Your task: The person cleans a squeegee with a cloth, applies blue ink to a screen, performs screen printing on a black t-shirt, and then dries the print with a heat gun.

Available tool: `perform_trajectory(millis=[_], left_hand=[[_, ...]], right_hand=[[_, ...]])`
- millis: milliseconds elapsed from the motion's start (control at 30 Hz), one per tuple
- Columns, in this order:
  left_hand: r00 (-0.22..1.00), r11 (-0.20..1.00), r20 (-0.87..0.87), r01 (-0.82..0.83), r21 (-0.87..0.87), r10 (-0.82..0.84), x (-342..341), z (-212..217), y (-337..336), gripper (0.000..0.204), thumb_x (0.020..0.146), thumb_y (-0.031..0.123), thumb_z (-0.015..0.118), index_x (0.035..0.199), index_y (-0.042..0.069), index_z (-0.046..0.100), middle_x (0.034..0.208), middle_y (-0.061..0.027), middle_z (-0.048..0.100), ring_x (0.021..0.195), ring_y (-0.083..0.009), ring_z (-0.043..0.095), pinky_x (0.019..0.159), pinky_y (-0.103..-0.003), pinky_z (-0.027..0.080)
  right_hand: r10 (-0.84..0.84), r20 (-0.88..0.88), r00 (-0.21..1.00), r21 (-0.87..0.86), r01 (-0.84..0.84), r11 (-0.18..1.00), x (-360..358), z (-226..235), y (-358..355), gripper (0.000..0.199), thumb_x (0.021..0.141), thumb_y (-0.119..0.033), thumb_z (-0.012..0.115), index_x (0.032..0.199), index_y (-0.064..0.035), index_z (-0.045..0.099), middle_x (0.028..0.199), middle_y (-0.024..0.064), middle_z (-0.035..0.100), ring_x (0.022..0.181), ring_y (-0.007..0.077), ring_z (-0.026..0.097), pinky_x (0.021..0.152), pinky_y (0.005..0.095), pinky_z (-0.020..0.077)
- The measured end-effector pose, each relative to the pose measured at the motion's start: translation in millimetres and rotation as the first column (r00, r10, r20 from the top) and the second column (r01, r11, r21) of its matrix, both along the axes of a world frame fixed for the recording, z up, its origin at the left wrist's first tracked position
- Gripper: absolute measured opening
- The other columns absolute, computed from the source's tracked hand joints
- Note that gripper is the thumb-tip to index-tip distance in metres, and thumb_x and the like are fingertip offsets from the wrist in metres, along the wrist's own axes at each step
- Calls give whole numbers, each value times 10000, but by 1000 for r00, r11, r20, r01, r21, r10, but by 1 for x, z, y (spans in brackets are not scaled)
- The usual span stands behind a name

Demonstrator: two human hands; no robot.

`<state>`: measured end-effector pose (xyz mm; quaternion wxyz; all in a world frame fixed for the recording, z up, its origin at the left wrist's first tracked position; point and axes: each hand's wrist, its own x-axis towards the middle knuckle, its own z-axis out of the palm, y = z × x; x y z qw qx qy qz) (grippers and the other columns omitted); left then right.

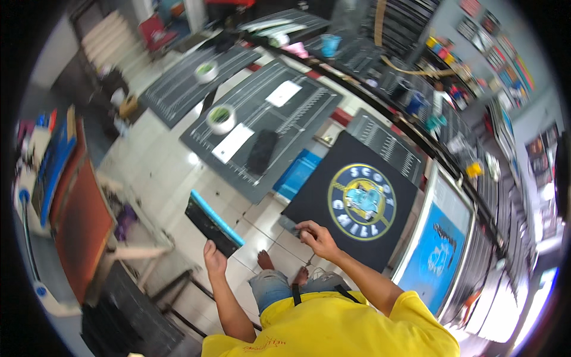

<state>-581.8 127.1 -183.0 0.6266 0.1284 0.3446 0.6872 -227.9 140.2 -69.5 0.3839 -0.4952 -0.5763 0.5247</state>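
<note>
Yellow shirt (333, 327) nearest; left grip (215, 259) wraps 1 blue-edged black squeegee (208, 225) above floor tiles (253, 231); right grip (318, 240) touches a grey tab (287, 224) at the corner of the printed black panel (351, 202), whether clenched I cannot tell.

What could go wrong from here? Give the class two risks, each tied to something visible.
1. The blue-edged tool, held over the floor by the left hand at its lower side, might slip and hit a bare foot.
2. The right hand, at the near edge of the black panel, could smudge the print if it's wet; wetness can't be told.
</note>
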Motion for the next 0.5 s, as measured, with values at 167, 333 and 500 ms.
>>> perform_trajectory(millis=[167,333,500], left_hand=[[940,938,-142,327,114,-311,45,131,61,310,989,152,495,1223,-47,536,1203,-137,632,1118,-241,604,1008,-379,448],[862,867,-144,497,47,-486,151,183,99,439,968,258,551,1287,-42,506,1061,-127,646,945,-221,634,803,-343,533],[613,614,50,789,20,-789,264,206,96,563,946,288,582,1337,-86,428,966,-118,552,798,-199,516,682,-316,477]], right_hand=[[-177,-111,978,101,188,977,34,81,-25,287,1030,-239,458,1160,-9,572,786,41,567,728,109,535,685,264,464],[-381,-217,899,44,399,916,87,110,-60,282,1043,-209,417,1136,-12,595,786,32,582,710,99,530,675,255,465],[-554,-348,757,12,594,804,142,96,-85,321,1049,-223,396,1080,20,602,766,39,596,666,88,524,629,238,441]])
